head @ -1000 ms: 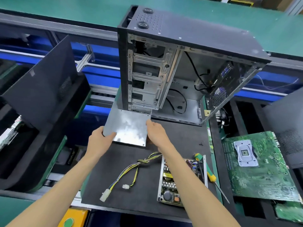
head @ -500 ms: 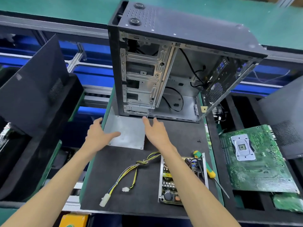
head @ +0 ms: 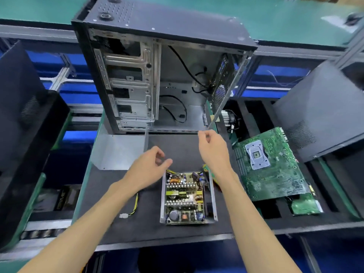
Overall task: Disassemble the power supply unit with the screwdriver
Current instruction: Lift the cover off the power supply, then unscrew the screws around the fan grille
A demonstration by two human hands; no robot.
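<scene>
The power supply unit [head: 187,198] lies on the black mat [head: 110,194] as an open metal tray with its circuit board bare. Its flat metal cover [head: 118,150] rests at the mat's rear left, in front of the computer case. My left hand [head: 149,166] hovers just behind the unit's left corner, fingers loosely curled, holding nothing. Further back and to the right, my right hand [head: 212,148] hovers with fingers curled, and nothing shows between them. The screwdriver [head: 205,167] is mostly hidden behind my right forearm; only a bit of green handle shows. The unit's yellow cable [head: 136,203] ends in a white plug.
An open, gutted computer case [head: 167,75] stands upright behind the mat. A green motherboard [head: 271,166] lies on the foam tray to the right, with a cooler [head: 228,119] behind it. Black side panels lean at the far left [head: 23,115] and far right [head: 319,115].
Both hands set the metal cover down at the mat's rear left and let go of it. They have since moved right, to above the open unit.
</scene>
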